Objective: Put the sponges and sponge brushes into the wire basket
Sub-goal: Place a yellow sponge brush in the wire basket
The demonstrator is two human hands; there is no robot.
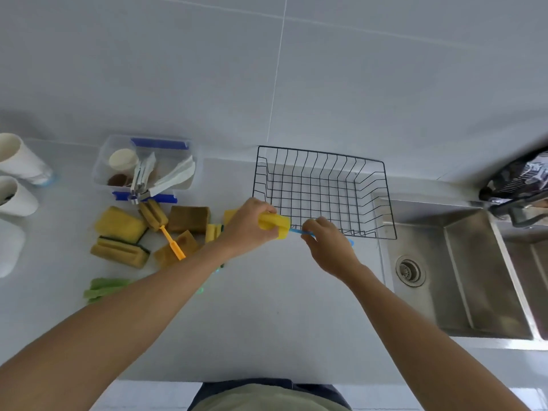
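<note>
A black wire basket (382, 185) stands on the white counter by the back wall, with nothing inside it. Just in front of its near left corner my left hand (249, 223) grips the yellow sponge head of a sponge brush (277, 223). My right hand (327, 246) pinches that brush's blue handle. Left of my hands lies a pile of yellow and brown sponges (118, 223), and among them a second sponge brush (170, 240) with an orange handle. A green sponge (103, 287) lies nearer to me, partly behind my left forearm.
A clear plastic box (100, 161) with blue clips, holding utensils, sits behind the pile. White cups (17, 161) stand at the far left. A steel sink (462, 268) with a drain lies to the right of the basket, and a dark rack (519, 185) above it.
</note>
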